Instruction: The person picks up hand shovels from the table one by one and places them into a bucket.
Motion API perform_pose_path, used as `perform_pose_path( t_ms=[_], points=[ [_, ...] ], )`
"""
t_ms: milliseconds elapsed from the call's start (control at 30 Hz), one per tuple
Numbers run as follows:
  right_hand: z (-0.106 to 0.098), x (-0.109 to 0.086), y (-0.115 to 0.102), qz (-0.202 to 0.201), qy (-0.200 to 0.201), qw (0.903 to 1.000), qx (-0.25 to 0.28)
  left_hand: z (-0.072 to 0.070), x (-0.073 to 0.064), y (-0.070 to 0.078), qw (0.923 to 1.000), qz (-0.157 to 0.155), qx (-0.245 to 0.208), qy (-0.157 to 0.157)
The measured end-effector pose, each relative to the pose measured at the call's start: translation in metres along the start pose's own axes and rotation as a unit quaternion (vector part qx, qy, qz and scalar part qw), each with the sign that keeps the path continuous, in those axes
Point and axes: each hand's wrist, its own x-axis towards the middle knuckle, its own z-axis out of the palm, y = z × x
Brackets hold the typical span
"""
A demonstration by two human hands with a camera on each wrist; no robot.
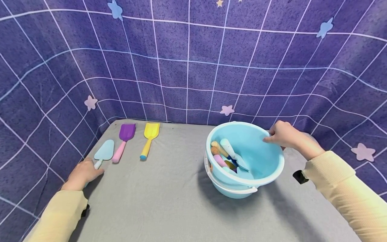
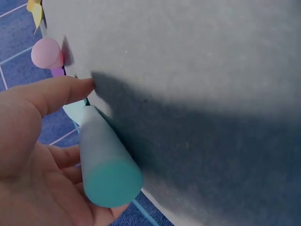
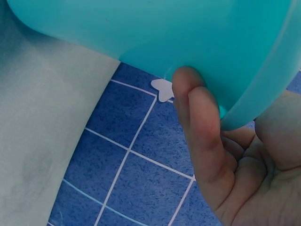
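At the table's left edge, my left hand (image 1: 82, 173) lies over the handle of a light blue toy trowel (image 1: 104, 150). In the left wrist view the trowel's pale handle (image 2: 106, 141) with its teal end rests against the fingers, while the thumb stands apart from it. My right hand (image 1: 285, 135) grips the rim of a light blue bucket (image 1: 260, 153), thumb inside and fingers outside, as the right wrist view also shows. The bucket tilts toward me, revealing several toy pieces inside, among them a white handle (image 1: 226, 146) and a pink handle (image 1: 220, 160).
A purple toy shovel (image 1: 127, 131) with a pink handle and a yellow toy shovel (image 1: 151, 130) lie right of the trowel. The grey cloth-covered table (image 1: 157, 195) meets a purple gridded curtain (image 1: 169, 77) at the back and sides. The bucket's white carry handle (image 1: 231, 191) hangs in front.
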Motion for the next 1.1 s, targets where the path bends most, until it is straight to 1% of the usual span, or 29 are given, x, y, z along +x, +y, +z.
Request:
perform_pose_path(
  t_ms=[133,333,567,733,900,1100],
  points=[
    [0.0002,-0.0001,0.0002,0.000,0.002,1.0000,-0.004,-0.0020,0.0016,0.0010,0.9999,-0.008,0.006,-0.013],
    [0.0002,-0.0008,-0.0006,0.003,0.000,1.0000,0.000,-0.0008,0.0031,0.0008,0.9998,-0.007,0.015,-0.011],
    [-0.0006,-0.0017,-0.0022,0.001,0.005,1.0000,-0.007,-0.0002,0.0035,0.0012,0.9998,-0.013,0.012,-0.012],
    [-0.0005,-0.0010,-0.0023,0.003,0.005,1.0000,-0.008,-0.0010,0.0037,0.0006,0.9998,-0.007,0.014,-0.012],
    [0.0005,-0.0009,-0.0007,0.001,0.003,1.0000,-0.007,-0.0012,0.0042,0.0001,0.9995,-0.026,0.011,-0.016],
    [0.0003,-0.0008,-0.0004,-0.004,0.003,1.0000,-0.007,-0.0052,0.0029,0.0043,0.9977,-0.059,0.004,-0.033]
  ],
)
